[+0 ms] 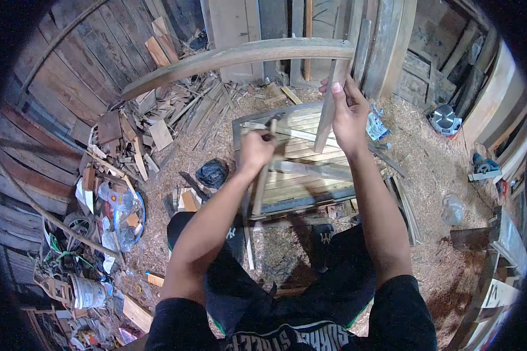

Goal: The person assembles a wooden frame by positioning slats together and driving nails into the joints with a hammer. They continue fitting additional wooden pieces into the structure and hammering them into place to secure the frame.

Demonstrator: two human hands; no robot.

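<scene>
My right hand [349, 114] is closed around a short wooden piece [324, 130], held up at a slant. At its upper end this piece meets a long curved wooden beam [240, 55], which reaches across to the left. My left hand [257, 152] is closed on a light wooden stick [260, 193]; the stick's dark upper end is blurred, so its kind cannot be made out. Under both hands lies a slatted wooden panel [310, 190] with a grey frame and crosspieces.
Wood offcuts [161, 134] are heaped at the left, near a black plastic bag [212, 174] and a white bucket [88, 291]. A circular saw blade tool [445, 120] and a blue power tool [485, 167] lie at the right. Sawdust [416, 169] covers the floor.
</scene>
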